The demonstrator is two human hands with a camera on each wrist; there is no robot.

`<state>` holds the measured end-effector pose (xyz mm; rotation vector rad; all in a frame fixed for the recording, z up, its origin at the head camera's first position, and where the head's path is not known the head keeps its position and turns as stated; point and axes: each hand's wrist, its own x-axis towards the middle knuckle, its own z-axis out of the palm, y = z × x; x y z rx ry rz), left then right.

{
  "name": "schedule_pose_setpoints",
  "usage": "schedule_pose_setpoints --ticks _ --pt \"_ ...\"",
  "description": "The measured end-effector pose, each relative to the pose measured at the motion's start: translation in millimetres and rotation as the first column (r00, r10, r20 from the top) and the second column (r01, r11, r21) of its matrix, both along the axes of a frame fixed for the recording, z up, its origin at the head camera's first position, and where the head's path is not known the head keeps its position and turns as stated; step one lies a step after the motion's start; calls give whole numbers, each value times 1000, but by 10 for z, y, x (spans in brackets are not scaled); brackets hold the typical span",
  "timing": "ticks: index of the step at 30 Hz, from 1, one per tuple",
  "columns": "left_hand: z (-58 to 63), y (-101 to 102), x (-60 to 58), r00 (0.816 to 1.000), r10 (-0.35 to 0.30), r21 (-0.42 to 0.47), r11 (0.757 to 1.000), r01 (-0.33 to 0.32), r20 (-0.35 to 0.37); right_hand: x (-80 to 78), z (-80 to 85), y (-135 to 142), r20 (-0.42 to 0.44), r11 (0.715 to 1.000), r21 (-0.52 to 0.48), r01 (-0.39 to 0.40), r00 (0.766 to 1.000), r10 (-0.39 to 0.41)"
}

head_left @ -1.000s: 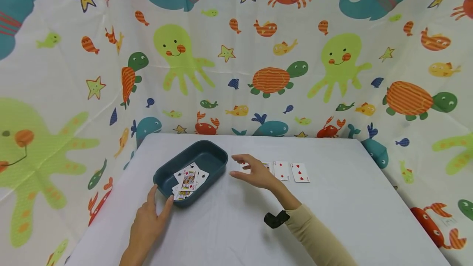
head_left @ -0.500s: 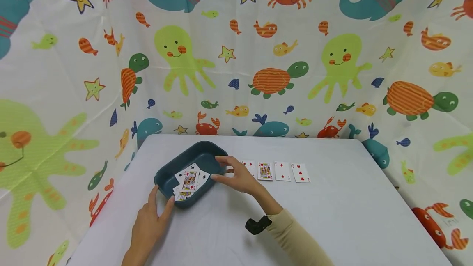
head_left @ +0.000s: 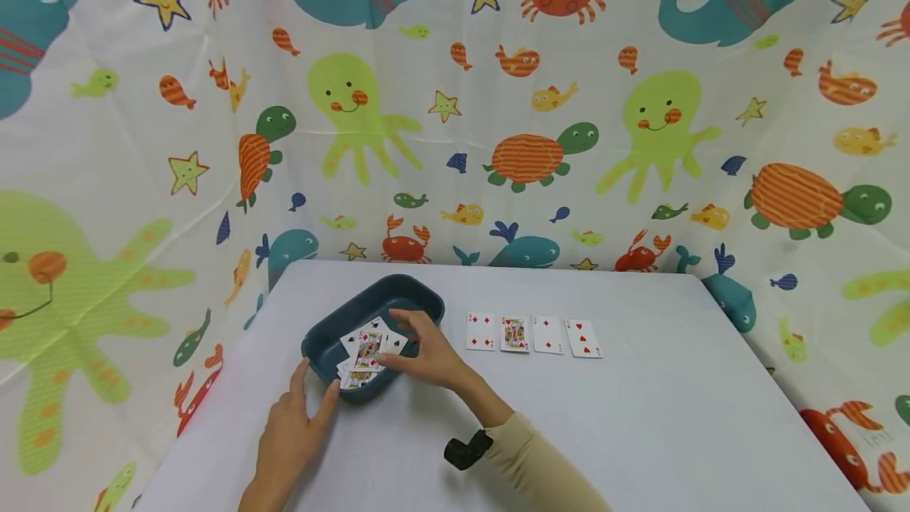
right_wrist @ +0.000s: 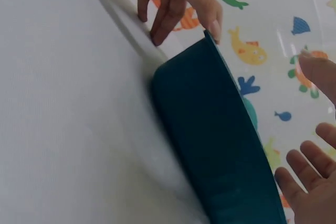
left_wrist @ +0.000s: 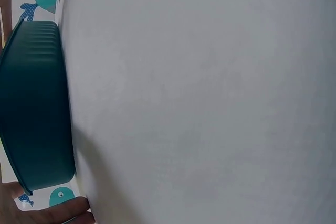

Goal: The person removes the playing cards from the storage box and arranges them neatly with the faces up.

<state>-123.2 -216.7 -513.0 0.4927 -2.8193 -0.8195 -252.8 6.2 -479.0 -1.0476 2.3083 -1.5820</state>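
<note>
A dark teal tray [head_left: 398,287] stands at an angle on the white table. Several playing cards [head_left: 367,348] overlap inside it, a red-suited face card on top and spades beneath. My right hand [head_left: 430,355] is over the tray's right side, thumb and fingers spread apart, the thumb overlapping the cards in the head view. In the right wrist view, its fingers [right_wrist: 304,163] are spread beside the tray's wall with nothing between them. My left hand [head_left: 290,434] touches the tray's near-left end, index finger at one corner and thumb at the other.
Right of the tray, several face-up playing cards [head_left: 515,334] lie in a row: diamonds, a face card and hearts. A white table [head_left: 640,417] fills the foreground. Behind it hangs a curtain [head_left: 469,85] printed with sea animals.
My right hand has moved left from the row of cards to over the tray, uncovering the row's left cards. My left hand stays at the tray's end. The view shifts slightly.
</note>
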Motion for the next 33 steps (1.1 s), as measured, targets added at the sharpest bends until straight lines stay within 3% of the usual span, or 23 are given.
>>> schedule_pose_setpoints --ticks 9,18,24,33 --pt "-36 9 3 999 -6 -5 1000 6 -38 -56 -61 -206 -54 996 86 -4 999 9" --pt "-29 15 21 999 9 -16 1000 -10 -41 -131 -35 -392 -87 973 231 -16 995 37" --pt "-19 6 12 999 7 -5 1000 -7 -37 -170 27 -487 -123 943 332 6 992 37" --pt "-27 -1 -7 1000 4 -18 1000 -4 -1 -240 -7 -622 -132 900 435 29 991 31"
